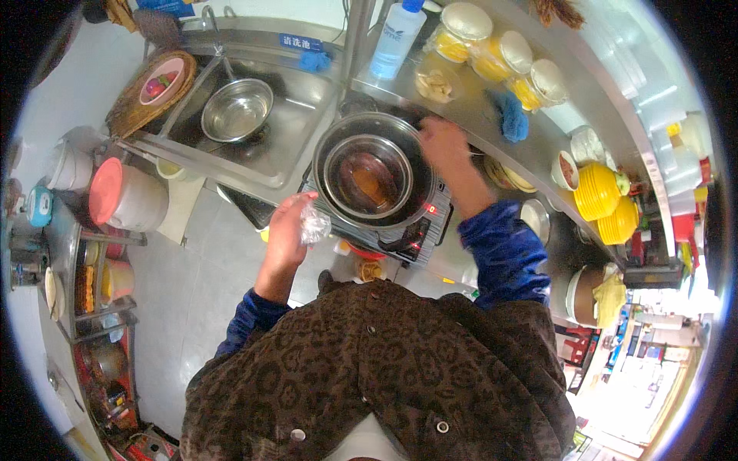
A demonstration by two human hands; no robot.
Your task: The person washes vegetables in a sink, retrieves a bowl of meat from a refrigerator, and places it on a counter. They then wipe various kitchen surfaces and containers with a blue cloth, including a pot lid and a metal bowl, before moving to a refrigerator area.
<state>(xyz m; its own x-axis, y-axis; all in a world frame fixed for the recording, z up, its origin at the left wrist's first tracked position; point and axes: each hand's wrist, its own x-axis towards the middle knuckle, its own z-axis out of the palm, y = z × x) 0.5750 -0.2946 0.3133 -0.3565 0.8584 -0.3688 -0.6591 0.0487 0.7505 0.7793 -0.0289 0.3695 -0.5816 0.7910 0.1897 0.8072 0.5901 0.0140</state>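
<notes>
A dark round pot (328,196) stands on an induction cooker (429,239) whose red display is lit. Inside the pot sits a smaller round metal bowl (336,201), with a reddish-brown piece (369,181) in its dark middle; whether liquid surrounds it is unclear. My left hand (286,225) is at the pot's near left side, its fingers closed around crumpled clear plastic (316,225). At the pot's right rim is my right hand (444,144), blurred, its fingertips angled toward the rim. Whether it touches or grips anything cannot be made out.
Left of the pot, a steel sink (300,138) holds a metal basin (237,112) under a running tap (216,40). A steel shelf (398,95) overhangs on the right, bearing a bottle (396,43), wrapped tubs (467,26) and stacked yellow bowls (599,190). A lidded bucket (135,199) stands left.
</notes>
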